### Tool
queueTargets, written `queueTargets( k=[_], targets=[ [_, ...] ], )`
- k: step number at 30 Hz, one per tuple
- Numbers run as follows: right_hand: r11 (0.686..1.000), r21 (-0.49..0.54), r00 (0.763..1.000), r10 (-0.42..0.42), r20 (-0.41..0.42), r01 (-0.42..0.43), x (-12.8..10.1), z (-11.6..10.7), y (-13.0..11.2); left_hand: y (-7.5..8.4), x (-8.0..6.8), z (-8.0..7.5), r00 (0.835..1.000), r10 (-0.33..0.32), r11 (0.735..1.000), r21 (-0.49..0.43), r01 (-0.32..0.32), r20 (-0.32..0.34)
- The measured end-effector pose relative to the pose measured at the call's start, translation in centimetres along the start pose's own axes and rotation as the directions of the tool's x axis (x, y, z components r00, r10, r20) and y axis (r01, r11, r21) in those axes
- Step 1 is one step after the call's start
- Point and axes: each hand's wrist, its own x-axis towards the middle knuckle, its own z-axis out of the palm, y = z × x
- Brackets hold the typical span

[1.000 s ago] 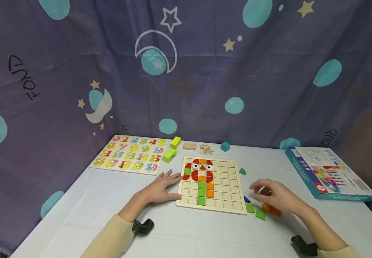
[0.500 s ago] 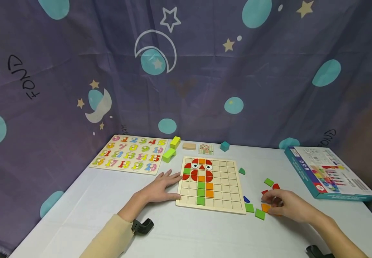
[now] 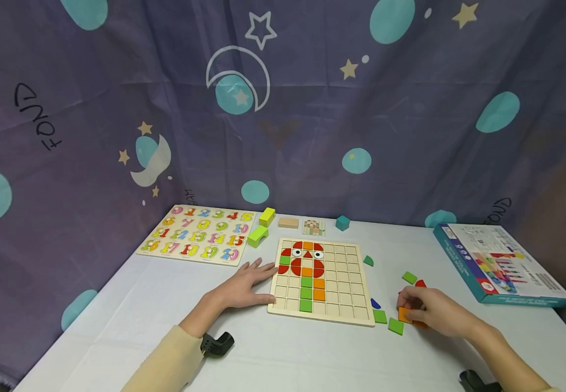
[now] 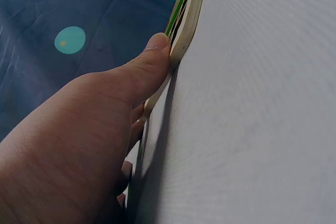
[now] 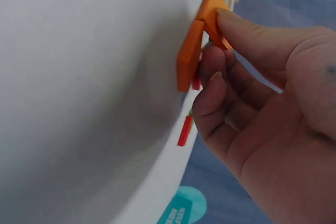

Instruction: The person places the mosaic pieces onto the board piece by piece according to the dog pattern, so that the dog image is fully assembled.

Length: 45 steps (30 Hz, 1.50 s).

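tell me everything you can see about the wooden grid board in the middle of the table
The wooden grid board is a pale, square tray lying flat on the white table, divided into small square cells. Its left columns hold red, orange and green tiles forming a figure with two white eyes; the rest are bare. The left hand rests against its left edge, thumb pressing the rim. Loose tiles lie apart to its right.

number puzzle (image 3: 198,234) | blue box (image 3: 500,263) | teal block (image 3: 342,222)

Right hand (image 3: 432,312) drawn back from above the loose pieces, now pinching an orange tile (image 3: 404,314)
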Motion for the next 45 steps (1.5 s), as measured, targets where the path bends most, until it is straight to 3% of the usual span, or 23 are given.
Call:
queueTargets(
  k=[7,16,21,31,45],
  targets=[
    [0.999,0.003,0.998,-0.034,-0.046,0.034,1.0,-0.4,-0.9,-0.1,0.1,0.1,1.0,0.0,1.0,0.001,0.0,0.003],
    [0.993,0.025,0.989,-0.108,-0.097,0.111,4.5,1.0,-4.1,0.0,0.0,0.0,1.0,-0.003,1.0,-0.005,0.003,0.007],
    [0.98,0.014,0.978,-0.195,-0.079,0.197,6.7,1.8,-5.5,-0.1,0.0,0.1,1.0,-0.002,1.0,0.0,0.002,0.008],
    [0.965,-0.013,0.964,-0.262,-0.043,0.262,10.2,3.2,-7.7,0.0,0.1,0.1,1.0,-0.008,1.0,0.003,0.008,0.008],
    [0.966,-0.048,0.967,-0.254,-0.007,0.253,11.1,4.1,-7.9,0.2,0.0,-0.1,1.0,-0.011,1.0,-0.009,0.011,0.008]
  ],
)
